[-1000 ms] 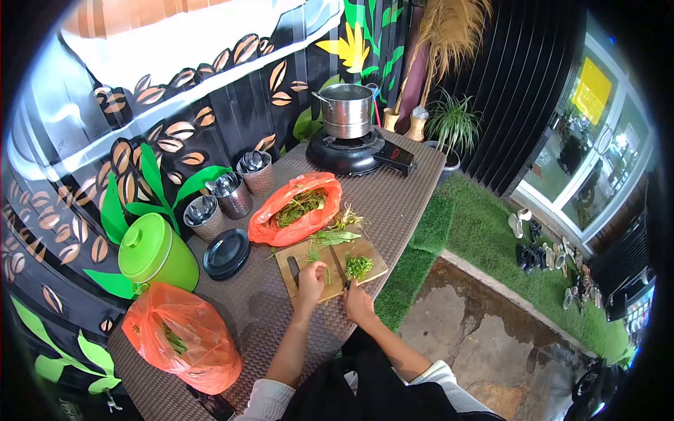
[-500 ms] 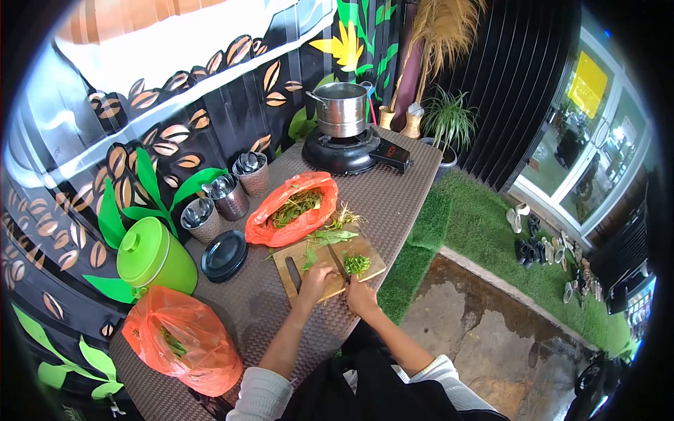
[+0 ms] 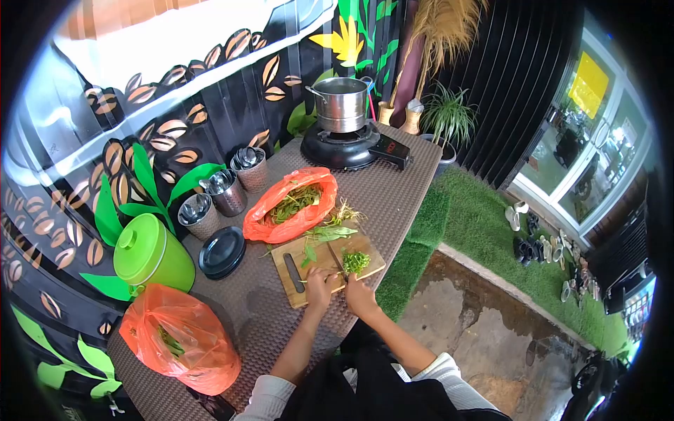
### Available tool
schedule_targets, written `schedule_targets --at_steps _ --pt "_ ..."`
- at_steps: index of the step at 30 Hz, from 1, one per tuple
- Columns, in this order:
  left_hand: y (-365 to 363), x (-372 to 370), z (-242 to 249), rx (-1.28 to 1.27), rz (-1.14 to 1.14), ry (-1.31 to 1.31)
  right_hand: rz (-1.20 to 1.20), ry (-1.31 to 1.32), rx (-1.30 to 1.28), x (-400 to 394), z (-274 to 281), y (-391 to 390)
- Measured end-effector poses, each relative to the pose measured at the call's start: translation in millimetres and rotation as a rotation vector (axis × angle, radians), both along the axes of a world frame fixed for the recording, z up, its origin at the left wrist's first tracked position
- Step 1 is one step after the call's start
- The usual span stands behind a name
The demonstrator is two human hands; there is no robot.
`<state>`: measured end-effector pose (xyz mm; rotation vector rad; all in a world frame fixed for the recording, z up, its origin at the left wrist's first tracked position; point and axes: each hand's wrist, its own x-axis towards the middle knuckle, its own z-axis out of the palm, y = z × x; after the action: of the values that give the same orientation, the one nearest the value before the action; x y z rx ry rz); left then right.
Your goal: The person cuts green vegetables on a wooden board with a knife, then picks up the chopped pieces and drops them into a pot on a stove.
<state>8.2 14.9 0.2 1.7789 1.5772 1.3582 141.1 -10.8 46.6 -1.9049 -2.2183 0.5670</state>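
Observation:
My right hand [image 3: 360, 297] is closed around the handle of a knife [image 3: 335, 257], its blade pointing away from me over the wooden cutting board [image 3: 288, 288]. Just right of the blade lies a small heap of chopped greens [image 3: 357, 262]. On the board left of the knife, my left hand [image 3: 321, 286] has its fingers curled together; what they hold, if anything, is hidden. Loose leaves [image 3: 330, 234] lie at the board's far edge. Beyond them sits an open orange plastic bag [image 3: 256, 228] full of leafy greens [image 3: 295, 203].
A second orange bag [image 3: 184, 344] stands at the near left, by a green lidded bucket [image 3: 156, 256] and black plates [image 3: 222, 252]. Cutlery cups [image 3: 226, 193] line the wall. A steel pot [image 3: 341, 105] sits on a black portable stove [image 3: 340, 149]. The table edge [image 3: 414, 224] runs along the right.
My left hand has drawn back slightly toward me, away from the leaves. My right hand still holds the knife beside the chopped heap. The view has shifted a little.

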Motion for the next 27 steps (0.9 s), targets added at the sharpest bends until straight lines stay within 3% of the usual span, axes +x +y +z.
schedule_targets --at_steps 16,23,25,27 --pt "3 -2 -1 -0.02 0.019 -0.016 -0.019 0.01 0.124 -5 -18 9" --pt "3 -1 -3 0.005 0.055 0.013 -0.105 0.045 -0.081 -12 -18 8" --pt "3 -1 -6 -0.04 0.046 -0.032 -0.022 0.055 0.095 -8 -21 13" --pt "4 0 -9 -0.033 0.049 -0.047 -0.029 0.036 0.064 -6 -13 7"
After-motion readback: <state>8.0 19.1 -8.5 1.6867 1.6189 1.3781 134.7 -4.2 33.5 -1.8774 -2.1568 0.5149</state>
